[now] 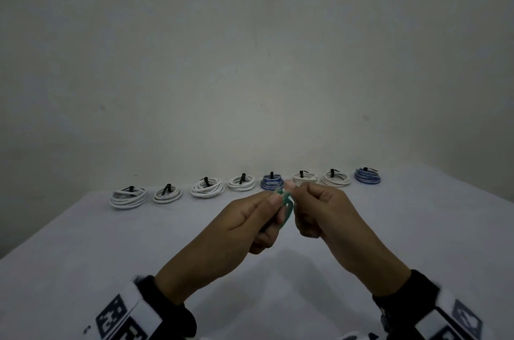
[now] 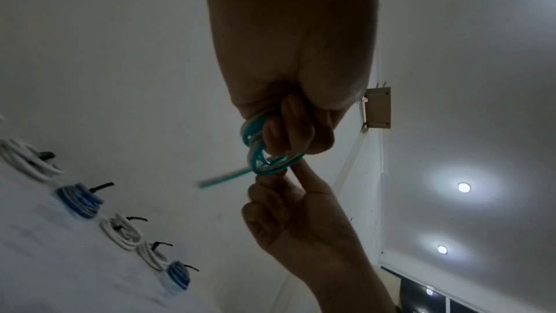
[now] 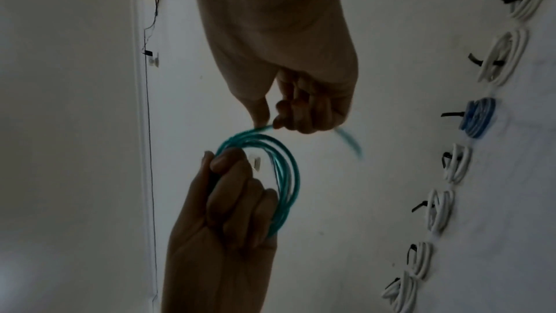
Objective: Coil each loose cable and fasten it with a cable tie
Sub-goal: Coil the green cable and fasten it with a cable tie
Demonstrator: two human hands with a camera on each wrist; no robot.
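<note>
A teal cable (image 1: 288, 210) wound into a small coil hangs in the air above the white table (image 1: 97, 256). My left hand (image 1: 274, 197) grips the coil, fingers curled round its loops (image 3: 284, 175). Close on the right, my right hand (image 1: 291, 188) pinches the strand (image 3: 264, 127) between thumb and forefinger where it leaves the coil. Past that pinch the short free end (image 3: 349, 139) sticks out, blurred. In the left wrist view the loops (image 2: 258, 151) bunch under my left fingers and the right hand (image 2: 289, 170) touches them from below. I see no cable tie in either hand.
A row of several coiled cables, each with a black tie, lies along the table's far edge by the wall: white ones (image 1: 128, 196) and two blue ones (image 1: 272, 182) (image 1: 367, 175). A small box (image 2: 377, 107) is mounted high on the wall.
</note>
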